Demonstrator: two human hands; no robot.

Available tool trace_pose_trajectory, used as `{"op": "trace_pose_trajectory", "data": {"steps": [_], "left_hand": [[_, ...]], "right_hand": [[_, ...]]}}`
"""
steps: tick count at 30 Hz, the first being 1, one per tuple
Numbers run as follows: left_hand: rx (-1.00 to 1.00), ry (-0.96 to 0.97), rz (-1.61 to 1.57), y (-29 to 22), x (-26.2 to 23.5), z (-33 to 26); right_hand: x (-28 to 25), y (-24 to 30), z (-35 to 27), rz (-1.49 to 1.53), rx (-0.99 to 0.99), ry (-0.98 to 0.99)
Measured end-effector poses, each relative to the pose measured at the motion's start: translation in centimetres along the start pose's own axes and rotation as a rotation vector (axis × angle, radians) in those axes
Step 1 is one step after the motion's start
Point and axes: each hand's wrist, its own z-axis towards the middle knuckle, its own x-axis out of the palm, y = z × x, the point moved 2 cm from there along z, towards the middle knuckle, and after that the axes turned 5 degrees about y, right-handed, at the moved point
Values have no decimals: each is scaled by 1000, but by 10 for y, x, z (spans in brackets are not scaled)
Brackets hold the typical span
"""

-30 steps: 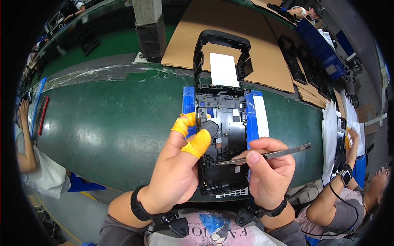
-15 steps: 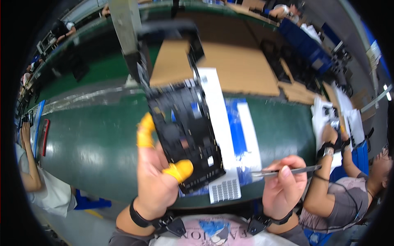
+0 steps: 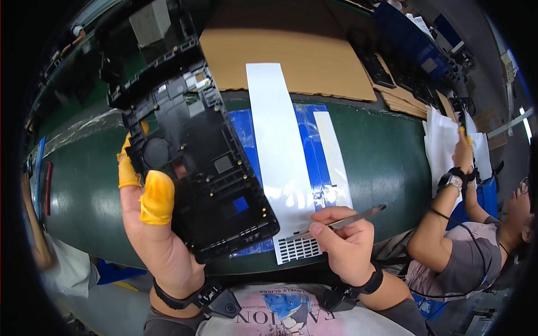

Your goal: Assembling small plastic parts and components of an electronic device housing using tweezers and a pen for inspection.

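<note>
My left hand (image 3: 159,243) wears yellow finger covers and grips the left edge of a black plastic housing (image 3: 196,151), its thumb over the near side. The housing is tilted, its ribbed inside facing me with small brass-coloured inserts and a blue square. My right hand (image 3: 350,246) pinches metal tweezers (image 3: 367,214), their tips at the near end of a long white strip (image 3: 277,140). Rows of small black rectangular pieces (image 3: 300,250) sit at that end. I cannot tell whether the tips hold a piece. Underneath the strip lies a blue plastic-covered sheet (image 3: 314,145).
Large cardboard sheets (image 3: 280,50) lie beyond the strip on the green table (image 3: 381,151). On the right a co-worker's hand (image 3: 463,154) is near white sheets (image 3: 440,137). A blue bin (image 3: 406,42) stands far right. A red tool (image 3: 49,187) lies left.
My left hand has moved the housing left and turned its inside more toward me. My right hand has moved left, bringing the tweezers to the strip's near end.
</note>
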Motion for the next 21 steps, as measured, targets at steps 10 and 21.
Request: {"op": "trace_pose_trajectory", "data": {"steps": [10, 21], "left_hand": [[-24, -65, -155, 3, -4, 9], [-269, 104, -200, 13, 13, 4]], "right_hand": [[1, -3, 6, -38, -62, 14], [-11, 10, -2, 182, -156, -13]]}}
